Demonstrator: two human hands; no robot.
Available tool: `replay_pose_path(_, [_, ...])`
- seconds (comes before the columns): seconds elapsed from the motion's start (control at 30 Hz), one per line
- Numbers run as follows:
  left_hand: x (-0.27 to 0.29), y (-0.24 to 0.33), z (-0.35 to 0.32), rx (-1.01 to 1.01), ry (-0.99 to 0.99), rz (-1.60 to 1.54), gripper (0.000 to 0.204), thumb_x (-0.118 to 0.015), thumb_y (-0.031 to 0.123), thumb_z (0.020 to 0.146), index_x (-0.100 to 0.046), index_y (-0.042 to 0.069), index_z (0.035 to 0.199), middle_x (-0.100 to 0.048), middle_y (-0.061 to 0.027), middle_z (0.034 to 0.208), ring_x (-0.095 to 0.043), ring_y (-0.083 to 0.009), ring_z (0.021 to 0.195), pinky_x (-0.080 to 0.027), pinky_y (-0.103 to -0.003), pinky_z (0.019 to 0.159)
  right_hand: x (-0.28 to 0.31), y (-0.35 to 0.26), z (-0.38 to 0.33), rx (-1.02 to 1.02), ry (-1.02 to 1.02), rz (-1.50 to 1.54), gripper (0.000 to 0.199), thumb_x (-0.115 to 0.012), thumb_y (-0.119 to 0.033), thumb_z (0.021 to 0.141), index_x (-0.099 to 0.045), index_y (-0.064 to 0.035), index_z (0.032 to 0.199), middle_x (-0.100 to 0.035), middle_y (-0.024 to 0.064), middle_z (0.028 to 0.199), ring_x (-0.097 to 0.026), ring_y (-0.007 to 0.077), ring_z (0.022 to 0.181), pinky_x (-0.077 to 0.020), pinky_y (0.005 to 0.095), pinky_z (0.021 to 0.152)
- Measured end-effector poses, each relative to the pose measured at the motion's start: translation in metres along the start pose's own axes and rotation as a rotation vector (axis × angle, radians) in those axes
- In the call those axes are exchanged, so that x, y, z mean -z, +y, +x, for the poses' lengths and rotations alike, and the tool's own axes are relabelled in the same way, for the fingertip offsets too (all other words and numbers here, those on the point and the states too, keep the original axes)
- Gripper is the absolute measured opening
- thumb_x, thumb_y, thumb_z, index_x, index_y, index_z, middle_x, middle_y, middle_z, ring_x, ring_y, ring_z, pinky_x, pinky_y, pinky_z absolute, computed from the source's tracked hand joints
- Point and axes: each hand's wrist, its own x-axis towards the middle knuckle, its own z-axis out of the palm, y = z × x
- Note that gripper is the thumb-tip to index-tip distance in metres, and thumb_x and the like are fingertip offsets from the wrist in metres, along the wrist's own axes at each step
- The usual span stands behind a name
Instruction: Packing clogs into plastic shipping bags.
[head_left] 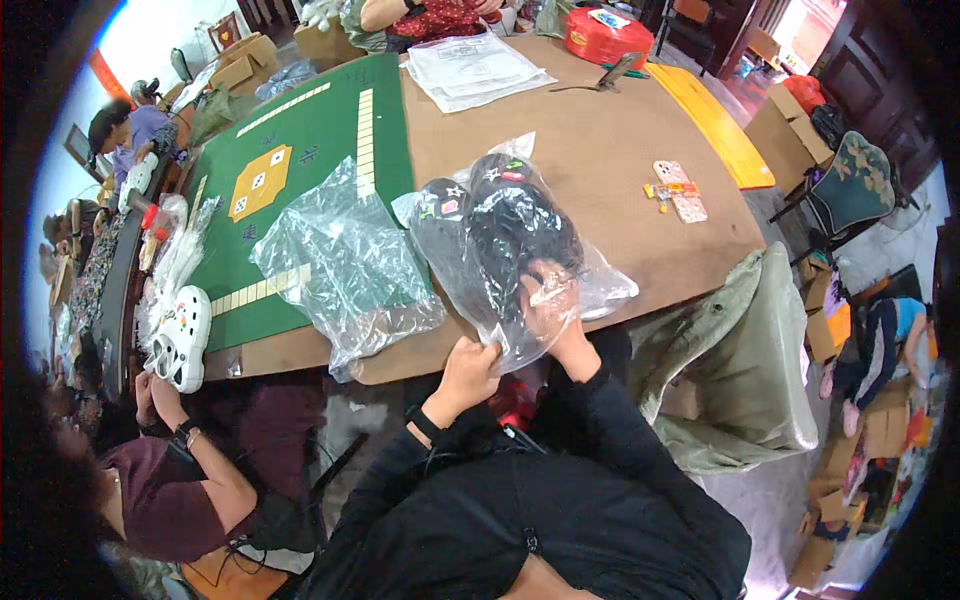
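A pair of black clogs [520, 225] with small colourful charms lies inside a clear plastic bag [602, 285] at the table's near edge. The toes point away from me. My left hand [468, 372] is closed, pinching the near edge of this bag. At the heel end, my right hand [552, 305] seems to be inside the bag's mouth, with plastic film over part of it. Its fingers are bent against the clogs, and glare on the film blurs the fingertips. Just to the left, another clear plastic bag [350, 260] lies crumpled and looks flat.
A green mat [225, 270] with printed tiles covers the table's left side. At left, another person's hands [160, 398] hold a white clog [182, 335]. Stacked clear bags [475, 70], a red round box [607, 38] and a phone [682, 190] lie farther off. A large sack [745, 390] stands at right.
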Motion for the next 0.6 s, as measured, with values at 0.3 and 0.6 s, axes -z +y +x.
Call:
replay_pose_path(0.3, [0.035,-0.009,0.012,0.084,0.223,0.193,0.014,-0.060,0.001,0.065,-0.048,0.007,0.071,-0.046,-0.0107,0.060,-0.046,-0.0315,0.060,-0.035,-0.040,0.059,0.010,0.012,0.054,-0.247,-0.094,-0.231,0.054,-0.046,-0.029,0.091,-0.036,-0.0076,0.140,-0.032,0.0118,0.147,-0.031,0.0309,0.134,-0.0280,0.0443,0.106])
replay_pose_path(0.6, [0.023,-0.009,0.003,0.143,0.092,0.269,0.013,-0.060,0.005,0.069,-0.051,0.008,0.078,-0.052,-0.0103,0.062,-0.053,-0.0296,0.063,-0.037,-0.040,0.062,-0.023,0.067,-0.040,-0.495,0.252,-0.044,0.073,-0.051,-0.030,0.091,-0.014,0.0046,0.144,-0.020,0.0301,0.146,-0.019,0.0417,0.137,-0.0157,0.0463,0.112])
